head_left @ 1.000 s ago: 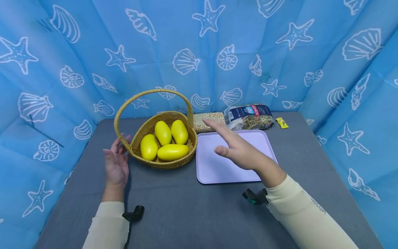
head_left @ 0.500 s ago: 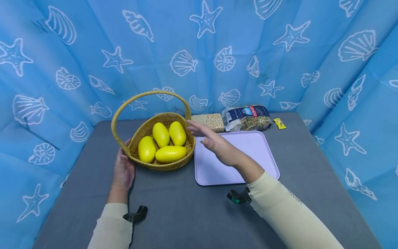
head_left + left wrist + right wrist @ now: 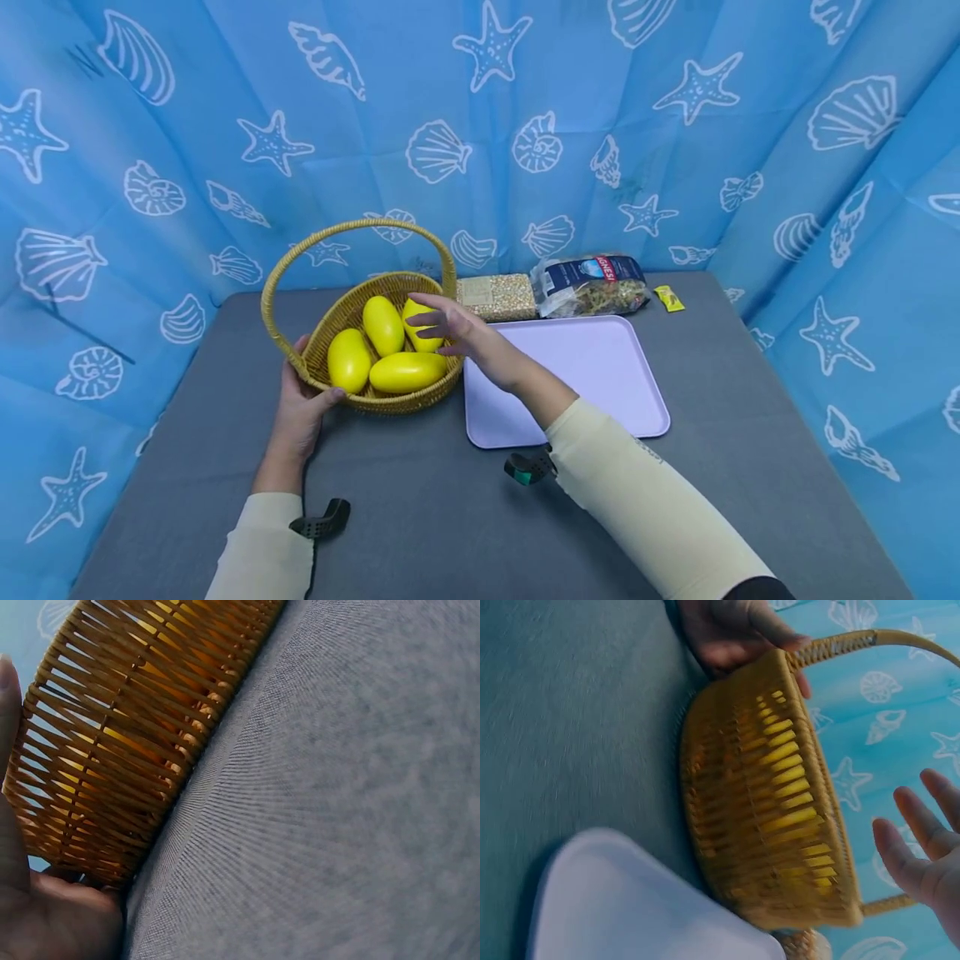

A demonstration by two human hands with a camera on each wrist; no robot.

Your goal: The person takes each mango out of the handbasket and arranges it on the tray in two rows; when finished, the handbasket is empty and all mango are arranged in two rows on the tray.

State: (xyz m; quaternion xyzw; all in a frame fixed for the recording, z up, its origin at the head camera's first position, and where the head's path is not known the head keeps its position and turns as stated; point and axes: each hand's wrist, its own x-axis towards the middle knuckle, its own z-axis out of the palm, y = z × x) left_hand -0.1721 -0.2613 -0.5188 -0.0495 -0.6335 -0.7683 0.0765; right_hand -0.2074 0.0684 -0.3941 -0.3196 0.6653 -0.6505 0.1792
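A wicker basket (image 3: 393,403) with a tall arched handle stands left of centre in the head view, holding several smooth yellow mango-shaped fruits (image 3: 348,361). My left hand (image 3: 296,417) grips the basket's left end, thumb at the rim and fingers round the outer side. In the left wrist view that hand (image 3: 67,919) lies against the woven wall (image 3: 127,735), low by the cloth. My right hand (image 3: 483,343) hovers over the basket's right side, fingers spread, and partly covers one fruit. The right wrist view shows its fingers (image 3: 911,855) apart from the rim, holding nothing.
A lilac tray (image 3: 570,375) lies right of the basket, under my right forearm. Behind it are a pack of grains (image 3: 498,297), a pasta bag (image 3: 592,286) and a small yellow packet (image 3: 669,298). A blue curtain (image 3: 337,150) encloses the grey-covered table (image 3: 420,517).
My right hand has moved left from above the tray to above the basket. My left hand has come in to the basket's left end and taken hold of it.
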